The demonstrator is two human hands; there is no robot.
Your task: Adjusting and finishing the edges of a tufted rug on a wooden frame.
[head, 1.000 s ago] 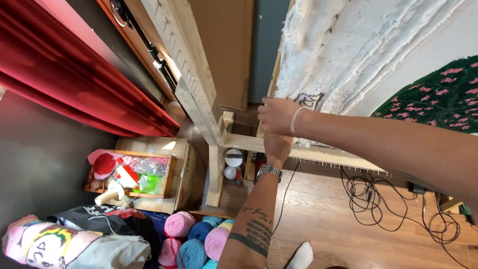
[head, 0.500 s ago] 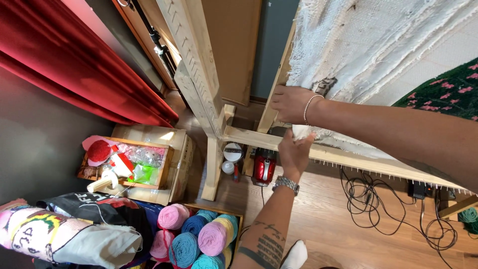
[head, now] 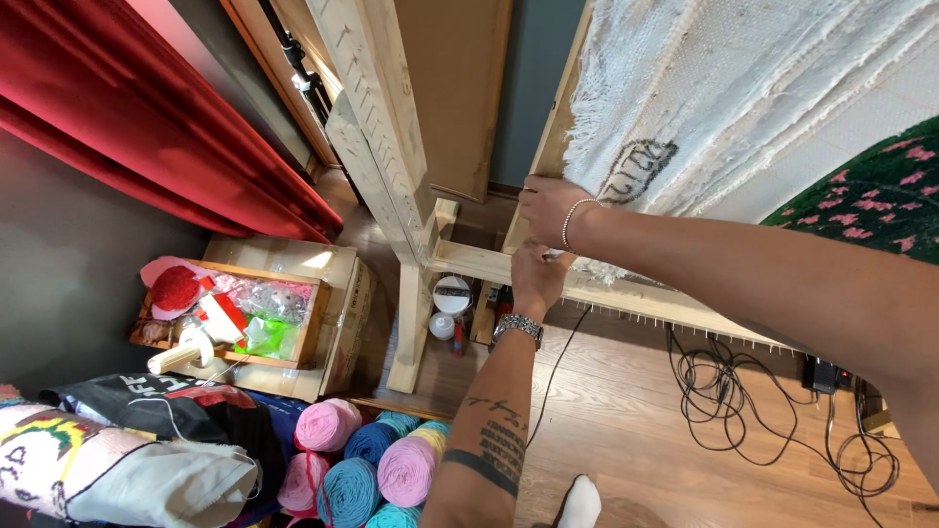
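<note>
Frayed white cloth (head: 743, 98) on wooden frame (head: 548, 156); left hand (head: 536, 279) and right hand (head: 548, 207) pinch its corner.

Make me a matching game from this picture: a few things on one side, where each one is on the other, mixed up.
Things:
1. yarn rolls
2. curtain
3. cables
4. white cloth

Places:
A. stretched on the wooden frame, top right
B. coiled on the floor, right
C. hanging, upper left
D. piled at the bottom, beside the left forearm

Pairs: 1-D, 2-C, 3-B, 4-A
</note>
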